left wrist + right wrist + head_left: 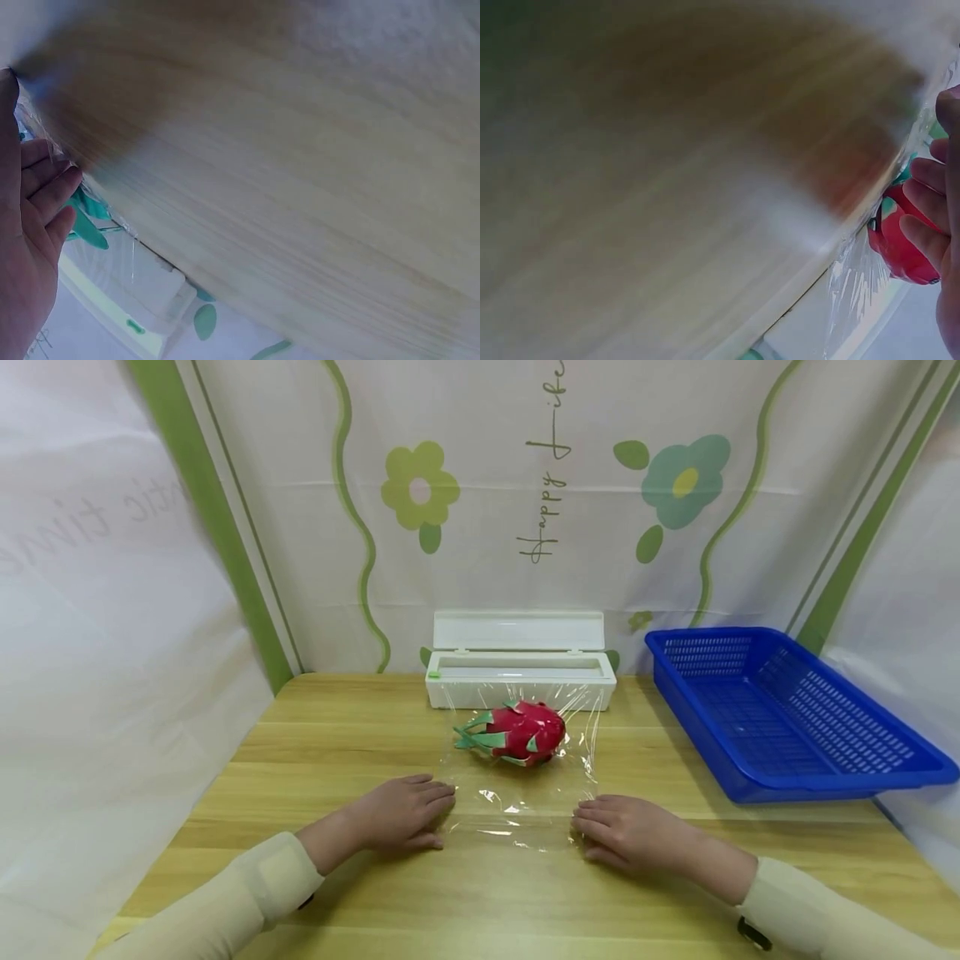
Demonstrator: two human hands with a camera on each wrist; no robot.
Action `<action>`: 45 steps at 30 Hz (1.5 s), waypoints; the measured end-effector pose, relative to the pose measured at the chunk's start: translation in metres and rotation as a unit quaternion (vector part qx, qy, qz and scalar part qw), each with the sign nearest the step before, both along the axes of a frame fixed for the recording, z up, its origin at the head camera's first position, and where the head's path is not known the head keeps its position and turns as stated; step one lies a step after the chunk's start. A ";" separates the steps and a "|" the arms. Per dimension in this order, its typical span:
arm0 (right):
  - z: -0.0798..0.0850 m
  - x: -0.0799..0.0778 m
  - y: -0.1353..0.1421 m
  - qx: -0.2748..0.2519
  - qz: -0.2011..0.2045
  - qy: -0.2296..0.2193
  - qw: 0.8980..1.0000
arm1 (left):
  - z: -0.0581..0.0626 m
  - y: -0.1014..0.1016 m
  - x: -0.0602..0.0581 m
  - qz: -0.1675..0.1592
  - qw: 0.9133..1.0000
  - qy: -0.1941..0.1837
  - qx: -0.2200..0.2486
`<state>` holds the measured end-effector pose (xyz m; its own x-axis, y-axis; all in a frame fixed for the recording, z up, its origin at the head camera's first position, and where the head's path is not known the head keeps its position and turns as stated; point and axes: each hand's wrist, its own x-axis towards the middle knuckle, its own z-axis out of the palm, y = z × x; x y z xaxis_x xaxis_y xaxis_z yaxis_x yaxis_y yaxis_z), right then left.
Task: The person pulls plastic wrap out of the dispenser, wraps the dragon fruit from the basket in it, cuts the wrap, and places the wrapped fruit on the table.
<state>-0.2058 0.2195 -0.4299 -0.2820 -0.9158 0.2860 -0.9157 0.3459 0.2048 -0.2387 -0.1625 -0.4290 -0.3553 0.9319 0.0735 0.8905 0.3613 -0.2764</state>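
A sheet of clear plastic wrap (pixel 517 818) is spread on the wooden table, running forward from a white wrap dispenser box (pixel 521 695). A red dragon fruit (pixel 528 732) with green scales lies on its side, apparently on top of the film, its scale tips toward the left. My left hand (pixel 401 812) rests palm down with its fingers at the film's front left edge. On the opposite edge, the fingers of my right hand (pixel 633 833) touch the front right corner. Thumb and fingers stand apart on both the left hand (pixel 34 217) and the right hand (pixel 937 202) in the wrist views.
The dispenser's lid (pixel 517 631) stands raised against a flowered curtain (pixel 480 527) behind the table (pixel 337 727). A blue plastic basket (pixel 697 735) sits at the right, partly past the table's edge. White cloth hangs on both sides.
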 end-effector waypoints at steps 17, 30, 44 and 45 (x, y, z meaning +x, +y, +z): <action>-0.008 -0.003 -0.002 0.018 0.026 0.049 0.998 | -0.002 0.001 0.006 0.014 0.998 0.045 -0.039; -0.009 -0.002 -0.003 0.008 0.039 0.078 0.996 | -0.004 0.005 0.006 -0.030 0.989 0.136 -0.059; -0.003 -0.001 0.000 -0.025 0.035 0.070 0.997 | -0.006 0.005 0.006 -0.035 0.989 0.140 -0.039; -0.002 -0.001 0.001 -0.028 0.034 0.069 0.997 | -0.006 0.005 0.006 -0.032 0.989 0.140 -0.041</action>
<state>-0.2066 0.2200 -0.4322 -0.1754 -0.9131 0.3681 -0.9017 0.2991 0.3123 -0.2328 -0.1575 -0.4346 -0.2714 0.9588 0.0836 0.7958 0.2724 -0.5408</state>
